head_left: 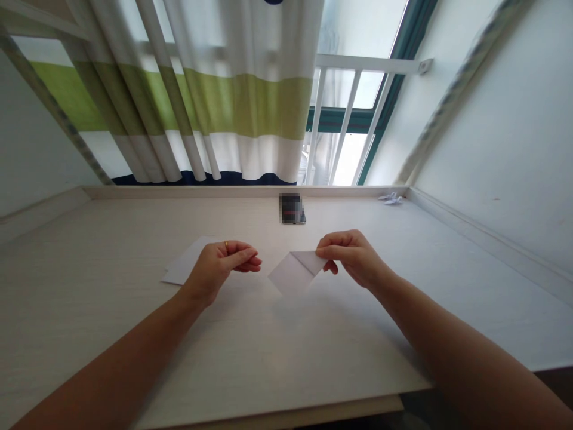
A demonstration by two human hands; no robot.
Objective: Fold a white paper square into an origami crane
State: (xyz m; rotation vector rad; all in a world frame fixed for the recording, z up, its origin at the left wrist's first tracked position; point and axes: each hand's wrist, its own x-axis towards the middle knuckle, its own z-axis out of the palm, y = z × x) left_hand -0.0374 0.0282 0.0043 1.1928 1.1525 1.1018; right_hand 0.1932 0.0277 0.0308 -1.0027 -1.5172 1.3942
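Note:
Between the thumb and fingers of my right hand (pixel 351 257) is a corner of a folded sheet of white paper (pixel 293 276). The sheet hangs tilted above the table, with a crease and a folded-over flap near the held corner. My left hand (pixel 226 263) is to the left of the sheet, apart from it. Its thumb rests against the curled fingers, nothing shows between them, and a ring is on one finger. Behind the left wrist lie loose white papers (pixel 183 269), partly hidden by that hand.
The pale table (pixel 290 358) has a raised back edge. A dark, pixelated object (pixel 292 209) sits at the back centre. Small crumpled or folded white paper pieces (pixel 391 199) lie in the back right corner. Beyond are a curtain (pixel 242 101) and a white railing (pixel 349 101).

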